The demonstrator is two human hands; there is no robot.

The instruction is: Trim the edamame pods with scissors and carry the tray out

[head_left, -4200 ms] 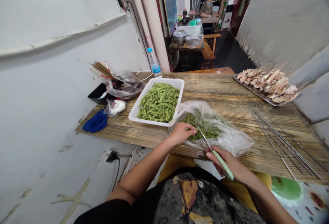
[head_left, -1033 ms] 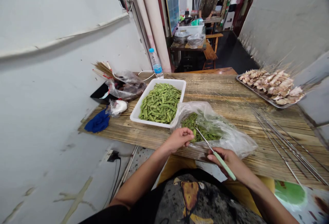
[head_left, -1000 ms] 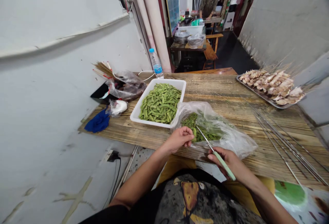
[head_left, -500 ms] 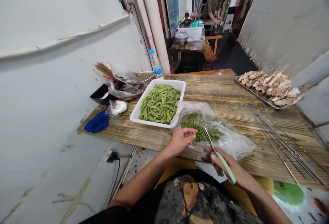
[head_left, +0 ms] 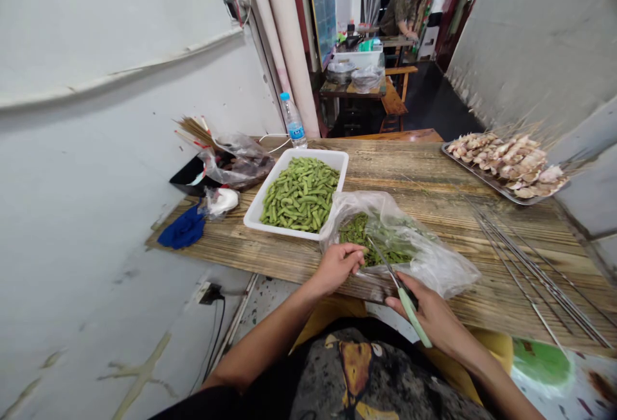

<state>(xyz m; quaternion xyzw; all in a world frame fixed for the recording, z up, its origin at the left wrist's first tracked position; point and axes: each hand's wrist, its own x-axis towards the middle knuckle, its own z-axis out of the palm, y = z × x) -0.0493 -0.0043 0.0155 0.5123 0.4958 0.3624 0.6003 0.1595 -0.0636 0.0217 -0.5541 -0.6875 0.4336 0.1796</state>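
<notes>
My left hand (head_left: 337,265) is closed in a pinch on a green bean pod at the mouth of a clear plastic bag (head_left: 424,259) of pods (head_left: 371,243). My right hand (head_left: 427,314) grips pale green-handled scissors (head_left: 400,291), whose blades point up-left toward the pod held by the left fingers. A white rectangular tray (head_left: 284,230) heaped with trimmed green pods (head_left: 301,193) sits just beyond the left hand. All of it rests on a wooden plank table (head_left: 434,182).
A metal tray of skewered meat (head_left: 511,161) stands at the far right, with several bare metal skewers (head_left: 530,269) in front of it. At left lie a blue cloth (head_left: 183,230), bagged bamboo sticks (head_left: 226,156) and a water bottle (head_left: 292,121). A person sits far back (head_left: 405,8).
The scissors swung from slanting across the bag to nearer the left fingertips, and the right hand dipped slightly. The left hand stayed pinched at the bag's mouth.
</notes>
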